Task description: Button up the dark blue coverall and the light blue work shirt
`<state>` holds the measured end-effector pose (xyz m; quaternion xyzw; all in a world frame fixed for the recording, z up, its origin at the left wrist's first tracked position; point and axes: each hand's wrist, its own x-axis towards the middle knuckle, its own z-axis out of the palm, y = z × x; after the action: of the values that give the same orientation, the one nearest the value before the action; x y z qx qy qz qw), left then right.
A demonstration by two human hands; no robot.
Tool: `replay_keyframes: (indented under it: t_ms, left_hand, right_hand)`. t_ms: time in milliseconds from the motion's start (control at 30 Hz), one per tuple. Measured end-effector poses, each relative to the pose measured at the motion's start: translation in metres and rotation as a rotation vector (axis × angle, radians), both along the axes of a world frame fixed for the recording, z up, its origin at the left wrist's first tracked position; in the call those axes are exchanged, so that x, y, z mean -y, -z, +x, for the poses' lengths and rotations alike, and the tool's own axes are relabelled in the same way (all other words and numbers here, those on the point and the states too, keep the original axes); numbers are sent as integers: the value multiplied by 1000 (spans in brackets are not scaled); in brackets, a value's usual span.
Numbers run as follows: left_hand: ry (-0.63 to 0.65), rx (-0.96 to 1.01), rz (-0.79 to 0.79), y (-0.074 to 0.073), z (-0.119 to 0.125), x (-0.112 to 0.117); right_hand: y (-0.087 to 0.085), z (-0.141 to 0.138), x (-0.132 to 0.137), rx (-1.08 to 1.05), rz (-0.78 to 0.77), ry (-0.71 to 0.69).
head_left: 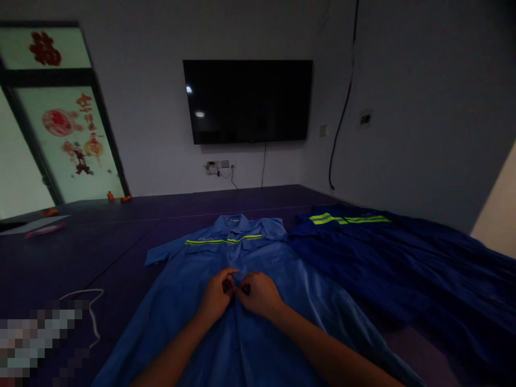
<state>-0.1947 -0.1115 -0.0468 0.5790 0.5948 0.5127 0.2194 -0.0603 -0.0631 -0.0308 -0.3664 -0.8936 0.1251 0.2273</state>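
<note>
A light blue work shirt [226,322] with a yellow-green reflective stripe across the chest lies flat, collar away from me, on a dark purple surface [121,236]. My left hand [217,295] and my right hand [260,294] meet at the middle of the shirt's front. The fingers of both are pinched together on the shirt's front edge, where a small dark spot shows between them. What that spot is, I cannot make out.
A pile of darker blue garments [403,269] with reflective stripes lies to the right of the shirt. A white cord [91,306] curls at the left. A black TV [248,101] hangs on the far wall above a socket. A decorated glass door [72,145] stands at the left.
</note>
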Motion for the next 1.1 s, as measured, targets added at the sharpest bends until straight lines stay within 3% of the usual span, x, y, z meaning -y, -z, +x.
replay_keyframes:
  t_ms: [267,700,900,1000,1100]
  left_hand:
    - [2,98,-6,-1,-2,0]
    - [22,298,-135,-2,-8,-4]
    - [-88,141,-136,-2,-8,-2]
    - [-141,25,-142,-6,-8,0]
    - [-94,-135,-185,-11,-7,3]
  right_hand:
    - [-5,7,-3,-3,-45,-104]
    - [-2,3,0,11,-14,-4]
    - [4,4,-9,-52,-165,20]
    - [12,1,-16,-188,-298,-23]
    - [19,-4,-20,-372,-445,-111]
